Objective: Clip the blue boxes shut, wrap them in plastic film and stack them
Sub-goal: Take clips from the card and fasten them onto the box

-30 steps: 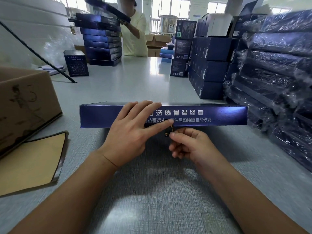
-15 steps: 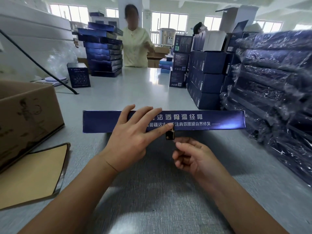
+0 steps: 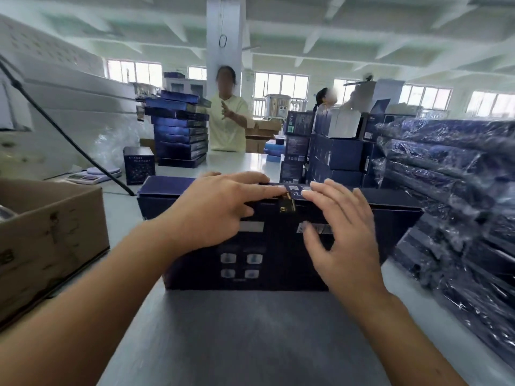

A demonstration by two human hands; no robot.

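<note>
The blue box stands on its long side in the middle of the bench, its broad dark face towards the camera. The left hand lies over the upper edge, fingers straight and flat, gripping nothing. The right hand is spread open, fingertips touching the same edge just right of the small gold clasp. Film-wrapped boxes line the bench's right edge; a cardboard carton sits at its left edge.
</note>
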